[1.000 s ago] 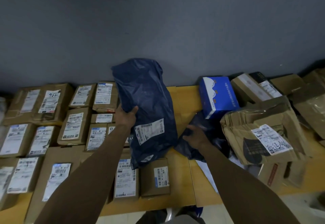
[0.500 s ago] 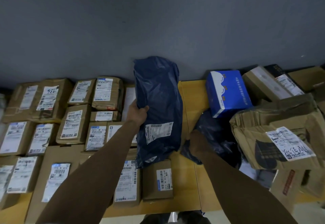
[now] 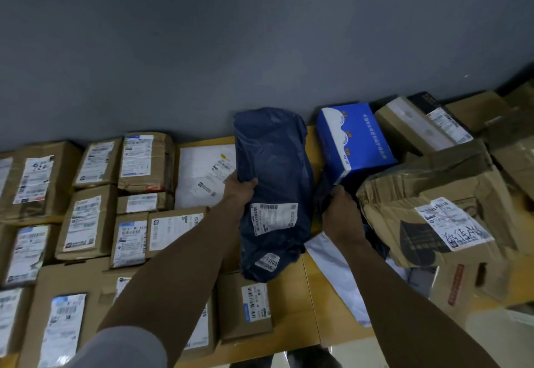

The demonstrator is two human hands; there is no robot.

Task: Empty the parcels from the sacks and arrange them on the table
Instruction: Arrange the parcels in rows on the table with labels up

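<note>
A long dark blue plastic parcel (image 3: 274, 171) with white labels lies lengthwise on the yellow table (image 3: 291, 307), its far end against the grey wall. My left hand (image 3: 239, 188) grips its left edge near the middle. My right hand (image 3: 341, 211) holds a second dark plastic parcel (image 3: 325, 194), crumpled just right of the first and mostly hidden by the hand. Rows of taped cardboard parcels (image 3: 86, 223) with white labels cover the table's left half.
A white mailer (image 3: 202, 174) lies left of the blue parcel. A blue printed box (image 3: 355, 139) stands at the back right. A crushed cardboard box (image 3: 433, 203) and more cartons (image 3: 419, 125) crowd the right. A small carton (image 3: 245, 307) sits at the front edge.
The blue parcel has gone right and down, from held up on end to lying on the table against the wall. My right hand has closed on the dark parcel beside it.
</note>
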